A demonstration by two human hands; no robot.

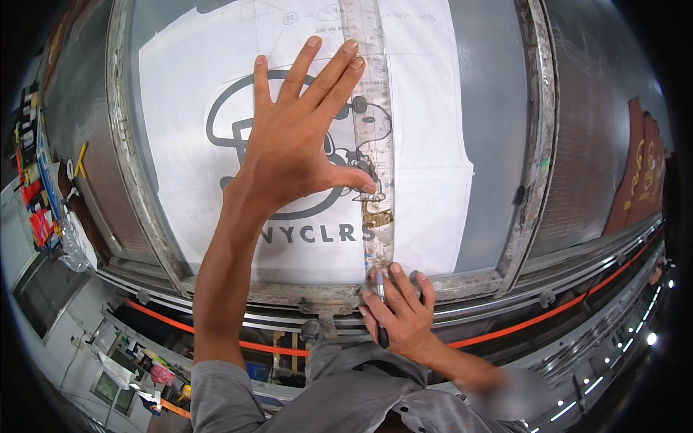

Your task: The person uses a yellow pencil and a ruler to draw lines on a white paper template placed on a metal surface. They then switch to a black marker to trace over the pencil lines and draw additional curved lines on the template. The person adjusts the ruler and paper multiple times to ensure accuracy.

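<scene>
A white paper sheet (426,202) with a grey cartoon logo and lettering lies on a grey, metal-framed screen (491,115). A long clear ruler (375,220), worn and stained, runs lengthwise over the paper. My left hand (296,137) lies spread flat across the logo, fingertips and thumb on or at the ruler. My right hand (401,314), at the frame's near edge by the ruler's lower end, has its fingers round a slim pen-like tool (380,292) with a silver upper part and dark grip; its tip is too small to make out.
Neighboring framed screens flank this one, the right with dark red pieces (628,180) bearing yellow markings. A yellow stick (83,162) lies at left. An orange strip (520,325) and metal rail run along the near side. Cluttered shelves (144,375) stand at lower left.
</scene>
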